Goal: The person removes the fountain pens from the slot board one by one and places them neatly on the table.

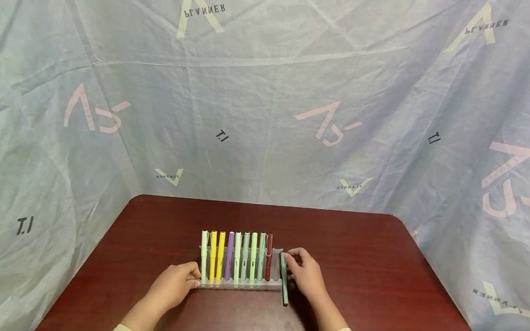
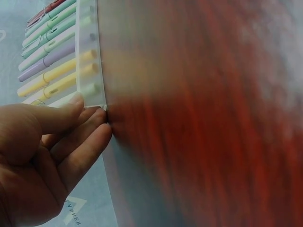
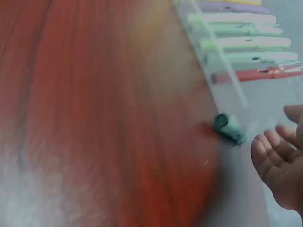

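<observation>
A clear rack (image 1: 239, 285) holds a row of several pens, from pale green at the left through yellow and purple (image 1: 229, 257) to dark red (image 1: 269, 259) at the right. My left hand (image 1: 173, 286) pinches the rack's left front corner; the left wrist view shows the thumb on top of the rack (image 2: 90, 28) and the fingers of the hand (image 2: 42, 156) at its edge. At the rack's right end, my right hand (image 1: 306, 274) pinches a dark green pen (image 1: 284, 283) near its upper end. This pen (image 3: 229, 130) points toward the right wrist camera, beside the hand (image 3: 284, 165).
The rack stands on a dark red wooden table (image 1: 351, 252). Behind and at both sides of the table hangs a grey printed cloth (image 1: 268, 110).
</observation>
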Tool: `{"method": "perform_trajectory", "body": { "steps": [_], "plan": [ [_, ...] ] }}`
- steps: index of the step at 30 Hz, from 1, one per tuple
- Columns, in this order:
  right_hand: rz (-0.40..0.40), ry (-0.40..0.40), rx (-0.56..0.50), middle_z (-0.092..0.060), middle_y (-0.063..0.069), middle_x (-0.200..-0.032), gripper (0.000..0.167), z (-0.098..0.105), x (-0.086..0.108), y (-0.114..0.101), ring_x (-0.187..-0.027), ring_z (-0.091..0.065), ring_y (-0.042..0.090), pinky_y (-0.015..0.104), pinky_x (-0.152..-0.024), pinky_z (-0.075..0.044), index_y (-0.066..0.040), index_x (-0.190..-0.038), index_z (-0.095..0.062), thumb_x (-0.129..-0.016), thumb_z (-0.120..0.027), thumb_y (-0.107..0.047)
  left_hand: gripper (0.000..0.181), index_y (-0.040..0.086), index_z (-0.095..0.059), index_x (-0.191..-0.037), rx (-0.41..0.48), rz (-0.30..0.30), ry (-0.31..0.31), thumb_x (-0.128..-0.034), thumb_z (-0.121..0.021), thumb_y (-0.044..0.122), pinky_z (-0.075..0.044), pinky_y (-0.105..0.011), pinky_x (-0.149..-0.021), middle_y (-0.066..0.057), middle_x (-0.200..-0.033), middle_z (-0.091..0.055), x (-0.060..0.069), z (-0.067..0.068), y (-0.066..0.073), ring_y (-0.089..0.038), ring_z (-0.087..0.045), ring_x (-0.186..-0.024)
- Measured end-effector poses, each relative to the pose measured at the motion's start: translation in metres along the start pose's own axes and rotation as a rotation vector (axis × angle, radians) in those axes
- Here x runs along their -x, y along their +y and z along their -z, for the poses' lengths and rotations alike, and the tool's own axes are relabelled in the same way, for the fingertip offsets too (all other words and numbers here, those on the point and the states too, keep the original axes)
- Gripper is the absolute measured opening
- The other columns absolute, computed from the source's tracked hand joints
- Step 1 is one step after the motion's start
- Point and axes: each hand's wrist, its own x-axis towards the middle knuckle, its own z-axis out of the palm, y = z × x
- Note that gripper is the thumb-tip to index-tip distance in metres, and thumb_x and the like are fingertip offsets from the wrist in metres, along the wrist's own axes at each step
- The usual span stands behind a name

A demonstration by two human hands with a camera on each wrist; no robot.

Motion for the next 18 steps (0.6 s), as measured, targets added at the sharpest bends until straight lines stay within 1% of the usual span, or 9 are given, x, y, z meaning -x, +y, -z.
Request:
{"method": "perform_trajectory", "body": {
  "steps": [3, 7, 10, 12, 15, 18],
  "plan": [
    [0.037, -0.037, -0.023, -0.069, 0.006, -0.090, 0.026, -0.001, 0.002, -0.009, -0.075, -0.068, 0.026, 0.034, -0.067, -0.056, -0.015, -0.104, -0.068, -0.094, -0.066, -0.039, 0.015, 0.023, -0.060, -0.087, 0.001, -0.002, -0.001, -0.0861, -0.073, 0.016, -0.049, -0.034, -0.064, 0.008, -0.084, -0.071, 0.000, -0.001, 0.000, -0.011, -0.065, -0.076],
    [0.083, -0.154, 0.004, -0.071, 0.006, -0.098, 0.033, -0.007, 0.003, -0.016, -0.079, -0.068, 0.024, 0.032, -0.068, -0.054, -0.012, -0.109, -0.069, -0.093, -0.066, -0.041, 0.015, 0.023, -0.060, -0.087, 0.000, -0.007, -0.003, -0.0864, -0.073, 0.016, -0.049, -0.033, -0.064, 0.008, -0.084, -0.071, 0.000, 0.000, -0.001, -0.011, -0.065, -0.076],
    [0.083, -0.210, 0.008, -0.072, 0.007, -0.100, 0.035, -0.013, 0.004, -0.016, -0.080, -0.069, 0.023, 0.033, -0.069, -0.055, -0.009, -0.112, -0.069, -0.092, -0.068, -0.037, 0.014, 0.022, -0.060, -0.087, 0.007, -0.007, -0.013, -0.0867, -0.073, 0.016, -0.049, -0.033, -0.064, 0.008, -0.085, -0.071, 0.001, -0.001, -0.001, -0.011, -0.065, -0.076],
    [0.073, -0.218, -0.005, -0.071, 0.009, -0.101, 0.033, -0.016, 0.005, -0.016, -0.079, -0.070, 0.022, 0.034, -0.069, -0.056, -0.007, -0.112, -0.068, -0.092, -0.068, -0.034, 0.014, 0.022, -0.060, -0.088, 0.017, -0.009, -0.018, -0.0867, -0.072, 0.015, -0.049, -0.033, -0.064, 0.008, -0.084, -0.071, 0.001, -0.001, -0.001, -0.011, -0.065, -0.076],
    [0.072, -0.208, -0.020, -0.071, 0.010, -0.101, 0.029, -0.019, 0.006, -0.018, -0.075, -0.070, 0.020, 0.033, -0.068, -0.057, -0.007, -0.110, -0.067, -0.093, -0.068, -0.030, 0.014, 0.022, -0.060, -0.088, 0.022, -0.014, -0.014, -0.0862, -0.073, 0.015, -0.050, -0.034, -0.065, 0.008, -0.084, -0.071, 0.001, -0.002, -0.001, -0.012, -0.065, -0.076],
    [0.092, -0.196, -0.027, -0.071, 0.010, -0.099, 0.026, -0.020, 0.005, -0.022, -0.071, -0.070, 0.020, 0.032, -0.066, -0.057, -0.007, -0.109, -0.067, -0.093, -0.068, -0.028, 0.014, 0.022, -0.061, -0.087, 0.016, -0.014, -0.001, -0.0856, -0.073, 0.015, -0.051, -0.035, -0.066, 0.007, -0.085, -0.072, 0.001, -0.001, -0.002, -0.013, -0.067, -0.078]
  ]
}}
